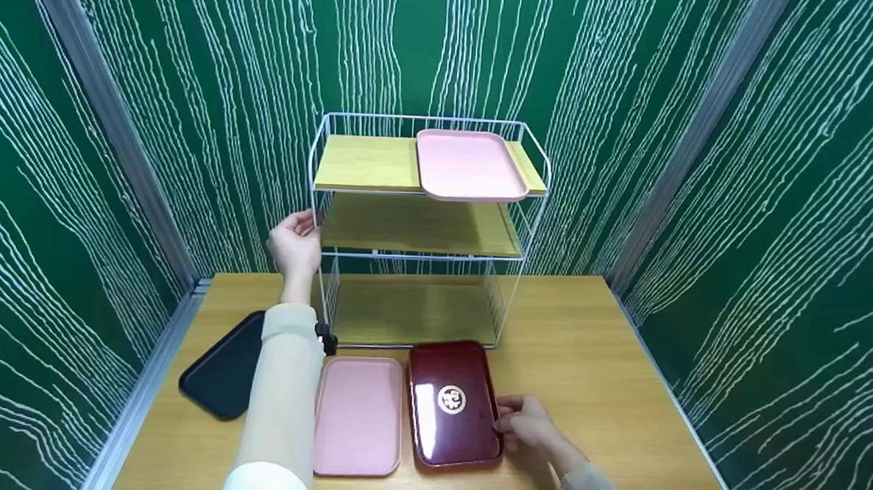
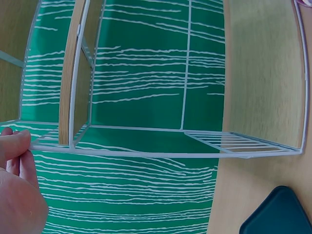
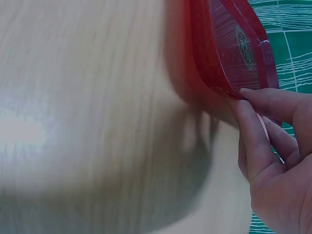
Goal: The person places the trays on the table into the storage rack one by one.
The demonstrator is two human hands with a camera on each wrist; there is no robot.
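Observation:
A white wire rack (image 1: 366,161) with three wooden shelves stands at the back of the table. My left hand (image 1: 294,242) pinches its left front wire at the height of the middle shelf; the left wrist view shows my thumb and fingers (image 2: 14,146) closed on that rack wire (image 2: 146,153). A dark red tray (image 1: 450,404) with a round gold emblem lies in front of the rack. My right hand (image 1: 528,424) grips its right rim, and the right wrist view shows my fingers (image 3: 261,141) curled at the red tray's (image 3: 234,48) edge.
A pink tray (image 1: 469,165) sits on the rack's top shelf, right side, overhanging the front. Another pink tray (image 1: 359,415) lies left of the red one, and a black tray (image 1: 228,372) lies at the table's left edge. Green patterned walls close in the wooden table (image 1: 587,340).

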